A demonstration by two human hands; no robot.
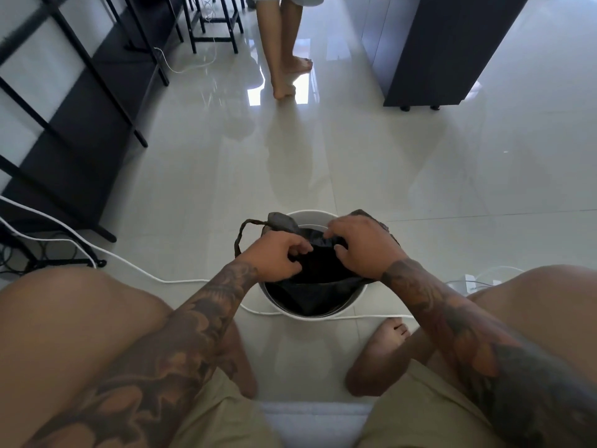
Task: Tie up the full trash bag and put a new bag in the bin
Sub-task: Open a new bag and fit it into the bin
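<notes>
A round white bin (355, 297) stands on the floor between my knees, with a black trash bag (318, 282) inside it. My left hand (274, 257) pinches the bag's top edge over the bin's left side. Over the right side, my right hand (361, 244) grips the same bunched plastic. One looped bag handle (240, 236) sticks out to the left beyond the rim, and more dark plastic pokes out behind my right hand. What lies inside the bag is hidden.
White cables (106, 250) run across the glossy tiled floor around the bin. Black metal furniture legs (97, 101) stand at the left, a dark cabinet (436, 53) at the far right. Another person's bare legs (284, 59) stand farther ahead. My right foot (387, 334) rests beside the bin.
</notes>
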